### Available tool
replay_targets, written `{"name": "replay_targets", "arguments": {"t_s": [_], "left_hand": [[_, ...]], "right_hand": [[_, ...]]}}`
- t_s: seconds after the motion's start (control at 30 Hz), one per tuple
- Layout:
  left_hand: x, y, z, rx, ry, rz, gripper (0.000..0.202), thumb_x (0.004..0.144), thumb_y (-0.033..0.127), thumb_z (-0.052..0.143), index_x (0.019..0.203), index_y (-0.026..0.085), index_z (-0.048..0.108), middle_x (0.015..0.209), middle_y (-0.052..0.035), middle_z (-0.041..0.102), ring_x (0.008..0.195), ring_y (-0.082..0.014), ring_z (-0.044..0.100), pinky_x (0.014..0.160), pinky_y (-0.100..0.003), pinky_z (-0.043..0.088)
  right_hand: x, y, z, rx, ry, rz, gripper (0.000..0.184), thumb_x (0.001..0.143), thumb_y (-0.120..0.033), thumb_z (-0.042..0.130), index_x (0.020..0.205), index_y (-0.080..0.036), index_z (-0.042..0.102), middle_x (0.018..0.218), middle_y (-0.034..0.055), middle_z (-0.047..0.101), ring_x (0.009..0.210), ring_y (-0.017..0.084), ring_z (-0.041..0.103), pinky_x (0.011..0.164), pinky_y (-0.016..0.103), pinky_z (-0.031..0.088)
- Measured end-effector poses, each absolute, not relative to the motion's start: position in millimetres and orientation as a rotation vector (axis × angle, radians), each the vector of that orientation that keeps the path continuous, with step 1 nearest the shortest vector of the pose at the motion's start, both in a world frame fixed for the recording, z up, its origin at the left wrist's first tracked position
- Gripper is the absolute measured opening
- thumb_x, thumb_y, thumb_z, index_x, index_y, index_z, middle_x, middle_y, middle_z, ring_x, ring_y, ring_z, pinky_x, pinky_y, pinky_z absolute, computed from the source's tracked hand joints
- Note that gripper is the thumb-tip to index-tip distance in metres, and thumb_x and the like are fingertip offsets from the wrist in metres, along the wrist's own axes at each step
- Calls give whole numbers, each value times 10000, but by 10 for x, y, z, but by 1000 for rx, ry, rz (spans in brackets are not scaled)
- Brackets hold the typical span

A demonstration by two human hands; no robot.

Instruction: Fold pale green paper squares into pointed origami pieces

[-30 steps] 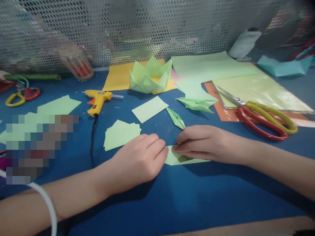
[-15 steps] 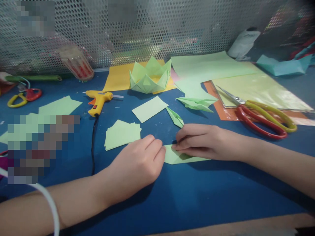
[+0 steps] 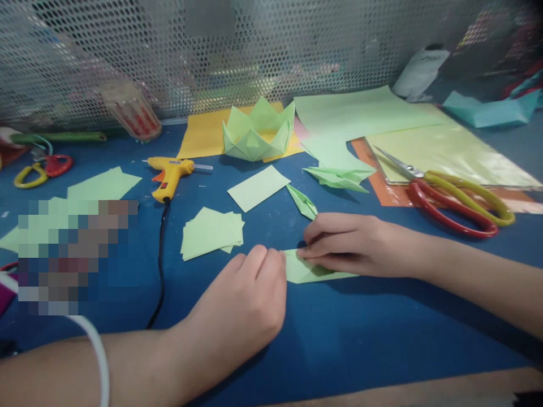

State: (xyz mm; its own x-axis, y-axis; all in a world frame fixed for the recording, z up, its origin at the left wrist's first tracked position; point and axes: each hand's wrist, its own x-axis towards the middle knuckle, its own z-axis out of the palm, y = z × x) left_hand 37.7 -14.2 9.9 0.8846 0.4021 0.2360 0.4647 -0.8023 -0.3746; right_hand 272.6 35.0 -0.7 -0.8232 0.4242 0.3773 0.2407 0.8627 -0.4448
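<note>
A small folded piece of light green paper (image 3: 303, 273) lies flat on the blue table (image 3: 339, 339) between my hands. My right hand (image 3: 352, 243) presses down on its right part with fingers held together and flat. My left hand (image 3: 241, 305) is curled, its fingertips pinching the paper's left end. A narrow folded green piece (image 3: 302, 202) lies just behind my right hand.
A stack of green paper squares (image 3: 210, 232), a single green rectangle (image 3: 258, 187), a yellow glue gun (image 3: 169, 172) with black cord, a green paper crown (image 3: 258, 131), red-and-yellow scissors (image 3: 453, 198) on paper sheets, and small scissors (image 3: 40, 169) at the left.
My left hand has slid back towards me and a little lower, fingertips still at the paper's left end. My right hand has stayed on the paper.
</note>
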Motion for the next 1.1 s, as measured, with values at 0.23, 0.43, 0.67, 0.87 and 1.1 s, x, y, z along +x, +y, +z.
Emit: {"name": "replay_targets", "arguments": {"t_s": [0.23, 0.43, 0.67, 0.87, 1.1], "left_hand": [[389, -175, 91, -2626, -635, -166, 272, 819, -34, 465, 998, -24, 669, 835, -177, 667, 694, -258, 623, 516, -331, 523], [394, -129, 104, -2645, -701, -260, 320, 821, -75, 398, 968, -12, 676, 812, -160, 674, 680, -238, 622, 568, -334, 549], [359, -42, 112, -2842, -902, -322, 365, 811, -82, 364, 989, 10, 669, 745, -107, 614, 667, -221, 582, 622, -358, 560], [383, -73, 121, -2793, -755, -291, 353, 823, -51, 354, 976, 12, 666, 910, -163, 660, 762, -266, 607, 611, -358, 541], [385, -111, 86, -2784, -673, -241, 409, 880, -25, 309, 1158, 13, 607, 1123, -152, 656, 894, -263, 619, 667, -340, 521]], "right_hand": [[2721, 348, -18, -486, -2562, 523, 155, 931, -142, 531, 949, -101, 680, 905, 107, 618, 826, 138, 614, 740, 249, 521], [2734, 333, -4, -509, -2582, 548, 203, 954, -168, 496, 950, -97, 685, 902, 109, 610, 814, 133, 606, 759, 246, 517], [2751, 341, 38, -487, -2619, 524, 273, 990, -185, 420, 990, -121, 686, 922, 105, 620, 843, 128, 604, 741, 242, 513], [2784, 386, 67, -451, -2691, 490, 223, 967, -188, 483, 1026, -129, 689, 918, 93, 639, 808, 140, 519, 761, 277, 457], [2846, 410, 104, -465, -2754, 461, 286, 969, -138, 423, 1097, -166, 678, 958, 79, 641, 912, 168, 479, 855, 330, 410]]}}
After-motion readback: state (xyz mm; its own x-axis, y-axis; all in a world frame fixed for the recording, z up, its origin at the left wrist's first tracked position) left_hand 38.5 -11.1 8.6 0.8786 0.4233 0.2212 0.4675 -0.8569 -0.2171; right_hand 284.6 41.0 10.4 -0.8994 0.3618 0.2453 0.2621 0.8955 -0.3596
